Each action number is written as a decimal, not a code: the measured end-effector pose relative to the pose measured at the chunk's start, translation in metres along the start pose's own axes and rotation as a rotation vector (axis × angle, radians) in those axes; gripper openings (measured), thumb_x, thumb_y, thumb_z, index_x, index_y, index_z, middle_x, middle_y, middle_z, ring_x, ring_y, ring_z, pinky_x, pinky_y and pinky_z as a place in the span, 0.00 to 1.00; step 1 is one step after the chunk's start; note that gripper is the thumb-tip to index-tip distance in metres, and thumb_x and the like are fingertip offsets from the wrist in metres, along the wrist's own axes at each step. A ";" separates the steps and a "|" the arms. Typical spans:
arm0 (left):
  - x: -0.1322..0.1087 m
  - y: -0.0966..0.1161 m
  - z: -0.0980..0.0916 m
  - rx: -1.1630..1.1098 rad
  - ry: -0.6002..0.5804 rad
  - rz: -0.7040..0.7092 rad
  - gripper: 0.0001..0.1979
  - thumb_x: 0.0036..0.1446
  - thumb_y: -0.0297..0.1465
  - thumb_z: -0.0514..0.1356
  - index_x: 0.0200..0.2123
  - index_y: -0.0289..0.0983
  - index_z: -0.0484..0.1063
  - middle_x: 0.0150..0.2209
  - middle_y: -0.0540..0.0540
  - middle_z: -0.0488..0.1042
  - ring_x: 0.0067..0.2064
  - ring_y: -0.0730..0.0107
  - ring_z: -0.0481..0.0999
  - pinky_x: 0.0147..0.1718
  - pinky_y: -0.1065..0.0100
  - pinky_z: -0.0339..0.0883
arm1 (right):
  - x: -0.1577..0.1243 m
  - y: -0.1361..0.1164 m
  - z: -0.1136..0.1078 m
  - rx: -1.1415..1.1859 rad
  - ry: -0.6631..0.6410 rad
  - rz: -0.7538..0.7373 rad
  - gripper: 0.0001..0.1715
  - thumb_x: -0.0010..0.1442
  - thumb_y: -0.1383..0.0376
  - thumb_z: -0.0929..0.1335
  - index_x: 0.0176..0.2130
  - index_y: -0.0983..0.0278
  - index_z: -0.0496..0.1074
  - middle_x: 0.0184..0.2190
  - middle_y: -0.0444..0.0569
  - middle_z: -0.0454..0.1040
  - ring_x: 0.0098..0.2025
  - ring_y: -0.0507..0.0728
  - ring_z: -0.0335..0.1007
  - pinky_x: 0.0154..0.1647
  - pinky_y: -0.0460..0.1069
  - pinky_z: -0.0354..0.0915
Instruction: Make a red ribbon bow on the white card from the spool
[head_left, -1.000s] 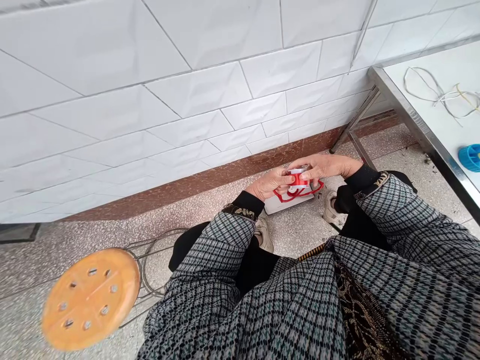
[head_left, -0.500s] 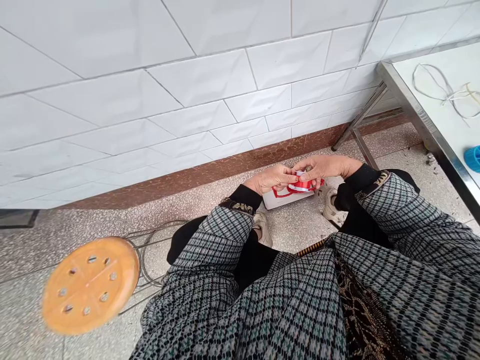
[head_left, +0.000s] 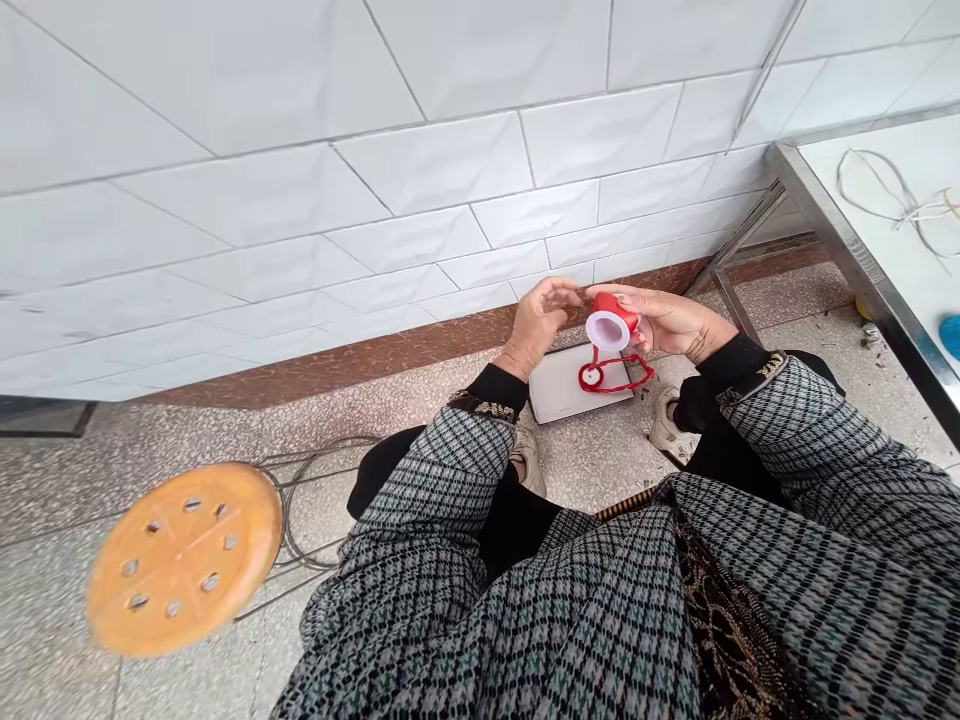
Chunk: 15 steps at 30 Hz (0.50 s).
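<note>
My right hand (head_left: 675,322) grips a red spool of ribbon (head_left: 609,304) with a white flange, its hollow round end turned toward me. My left hand (head_left: 540,322) is raised just left of the spool, apart from it, with loosely curled fingers and nothing visible in them. Below the spool, a looped red strip (head_left: 631,387) lies over or hangs in front of a white flat box or board (head_left: 555,388) on the floor. Whether the strip joins the spool is hard to tell.
An orange round stool (head_left: 184,560) with a wire frame stands at left. At right is a metal-edged table (head_left: 881,255) holding a thin cable (head_left: 907,213) and a blue object (head_left: 951,333). The white tiled wall (head_left: 450,180) rises ahead, close to my hands.
Both hands were together on the red spool; my left hand has let go and moved up and left. The spool has tipped so its hollow end shows, exposing the red strip and white box.
</note>
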<state>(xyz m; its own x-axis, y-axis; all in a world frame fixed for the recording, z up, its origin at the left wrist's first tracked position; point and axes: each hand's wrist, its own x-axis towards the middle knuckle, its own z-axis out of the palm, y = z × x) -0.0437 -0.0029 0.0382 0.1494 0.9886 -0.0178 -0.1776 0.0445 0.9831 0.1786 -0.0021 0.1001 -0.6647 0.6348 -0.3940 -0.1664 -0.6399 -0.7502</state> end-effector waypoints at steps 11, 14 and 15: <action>-0.009 0.010 0.039 0.005 0.020 0.119 0.26 0.42 0.27 0.77 0.44 0.38 0.72 0.41 0.46 0.80 0.45 0.64 0.79 0.48 0.66 0.69 | 0.006 -0.010 0.009 0.073 0.099 -0.046 0.19 0.62 0.64 0.78 0.51 0.62 0.75 0.26 0.38 0.73 0.17 0.46 0.64 0.15 0.39 0.60; -0.009 0.007 0.038 -0.058 -0.043 0.065 0.22 0.48 0.29 0.74 0.45 0.39 0.71 0.39 0.47 0.79 0.37 0.68 0.78 0.40 0.69 0.69 | -0.001 -0.013 0.006 0.001 0.114 -0.033 0.30 0.61 0.63 0.79 0.59 0.61 0.73 0.25 0.38 0.74 0.16 0.47 0.65 0.13 0.39 0.60; -0.009 0.006 0.036 -0.085 -0.072 0.039 0.19 0.50 0.30 0.71 0.45 0.40 0.71 0.38 0.48 0.79 0.33 0.72 0.75 0.35 0.70 0.67 | -0.004 -0.014 0.005 -0.028 0.125 -0.032 0.32 0.61 0.63 0.80 0.61 0.61 0.72 0.25 0.38 0.74 0.16 0.48 0.65 0.13 0.40 0.61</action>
<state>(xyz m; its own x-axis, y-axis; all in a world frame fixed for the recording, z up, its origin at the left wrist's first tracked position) -0.0116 -0.0162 0.0512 0.2097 0.9771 0.0359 -0.2655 0.0216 0.9639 0.1798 0.0025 0.1143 -0.5631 0.7050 -0.4311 -0.1648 -0.6070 -0.7774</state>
